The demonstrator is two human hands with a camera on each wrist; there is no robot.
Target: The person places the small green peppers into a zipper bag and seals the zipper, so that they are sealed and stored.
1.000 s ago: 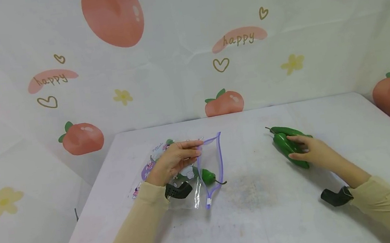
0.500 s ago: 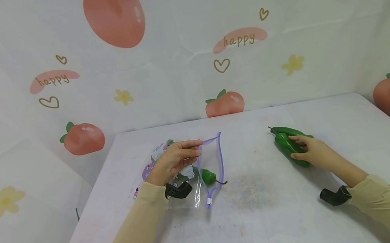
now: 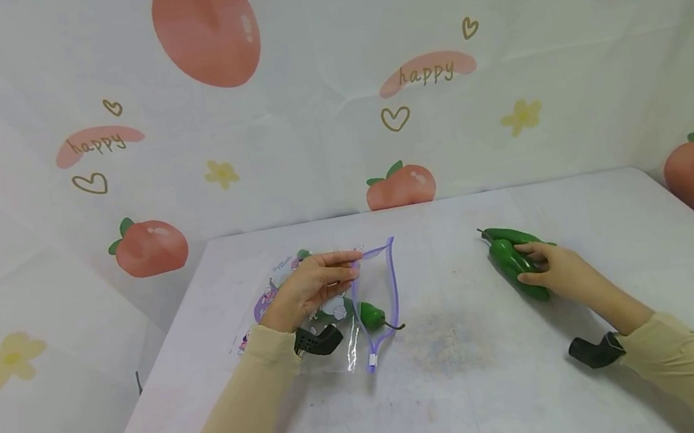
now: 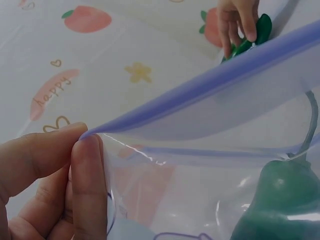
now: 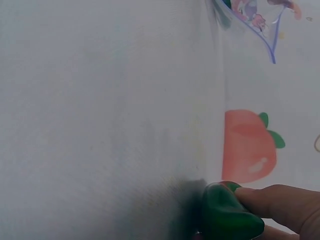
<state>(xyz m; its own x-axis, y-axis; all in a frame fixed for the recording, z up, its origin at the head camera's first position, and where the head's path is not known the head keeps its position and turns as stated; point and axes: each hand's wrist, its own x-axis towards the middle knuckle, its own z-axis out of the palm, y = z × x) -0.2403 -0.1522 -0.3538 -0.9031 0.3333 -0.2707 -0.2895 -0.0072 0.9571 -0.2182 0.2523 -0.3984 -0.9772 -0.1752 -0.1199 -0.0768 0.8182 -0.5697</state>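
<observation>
Green pepper (image 3: 511, 264) gripped mid-table, zip bag (image 3: 358, 303) mouth pinched open.

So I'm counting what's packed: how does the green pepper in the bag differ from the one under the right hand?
The bagged pepper lies inside the clear zip bag, untouched; the outside pepper lies on the bare table, gripped by the right hand. The bagged one shows less length. Both are glossy green with stems.

Green peppers (image 3: 513, 259) lie on a white tabletop (image 3: 460, 377). The clear bag (image 3: 332, 306) has a purple rim and cartoon print, with a green pepper (image 3: 371, 313) inside. The white backdrop (image 3: 319, 103) shows red-orange fruits, yellow flowers, brown hearts. Sleeves (image 3: 236, 421) are beige.
</observation>
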